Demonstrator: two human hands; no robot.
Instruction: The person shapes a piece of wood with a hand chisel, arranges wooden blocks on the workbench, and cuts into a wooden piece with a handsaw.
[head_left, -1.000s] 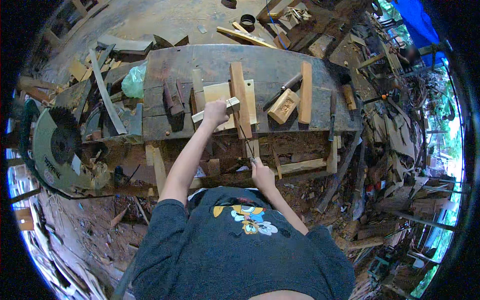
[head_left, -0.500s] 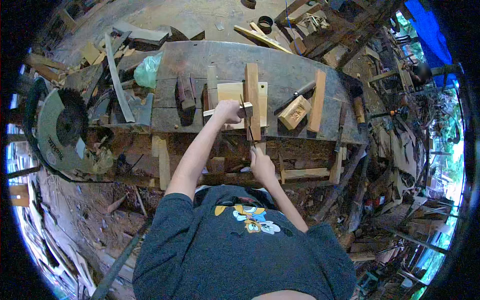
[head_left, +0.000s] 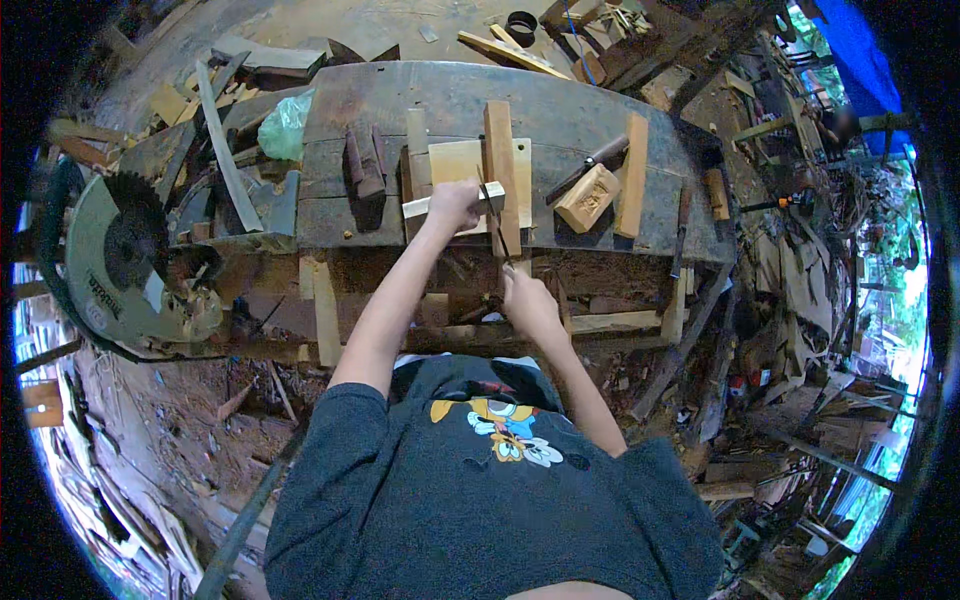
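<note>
My left hand (head_left: 456,205) is closed on a pale wood strip (head_left: 416,207), pressing it down over a light flat board (head_left: 455,160) on the bench. In my right hand (head_left: 530,302) is the handle of a saw, gripped at the bench's near edge. The saw's thin dark blade (head_left: 501,236) points away from me and crosses the strip near its right end, just right of my left fingers. A long brown wood block (head_left: 499,140) lies lengthwise on the board, beside the blade. How deep the blade sits is too small to tell.
On the wooden bench (head_left: 400,88) lie a carved block (head_left: 588,200), a chisel-like tool (head_left: 590,168), an orange-brown bar (head_left: 631,180) and a dark wooden piece (head_left: 366,165). At left stand a circular power saw (head_left: 110,270) and a green plastic bag (head_left: 287,128). Scrap wood litters the floor.
The view has tilted, so the bench sits higher in the picture. My right hand and the saw are slightly farther forward; my left hand keeps its hold on the strip.
</note>
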